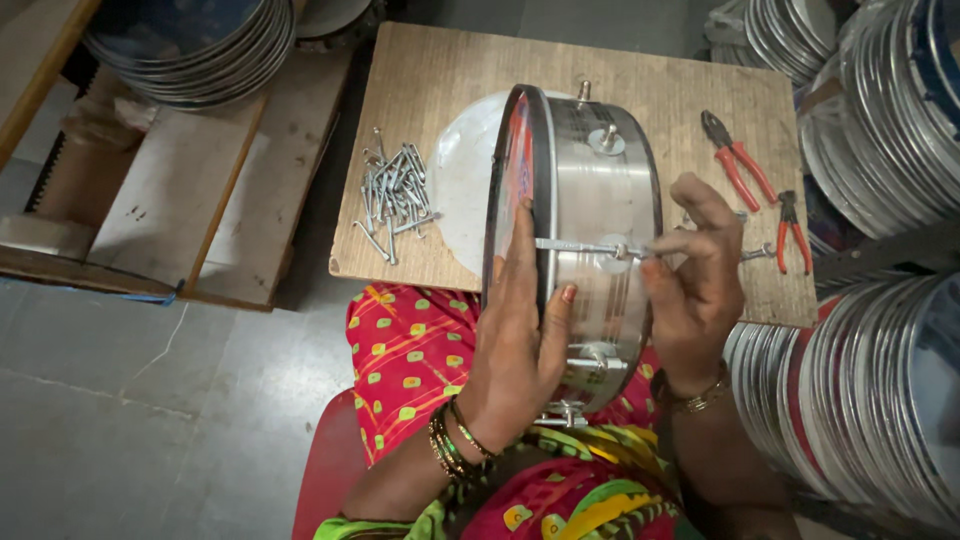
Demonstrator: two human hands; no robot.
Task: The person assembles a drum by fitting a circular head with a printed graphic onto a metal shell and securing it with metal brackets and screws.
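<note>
Left hand clamps the drum rim; it feels light, stiff, slick. Right hand pinches its tension rod.

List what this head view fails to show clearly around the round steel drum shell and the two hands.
- Head view: far face of the round steel drum shell is turned away.
- The thin metal tension rod ends under the right hand fingertips; the grip there is unclear.
- The left hand covers the rim beneath its palm.
- The red-handled pliers jaws are too small to read.

One drum, two pliers, perhaps twenty-odd bolts, two hands.
</note>
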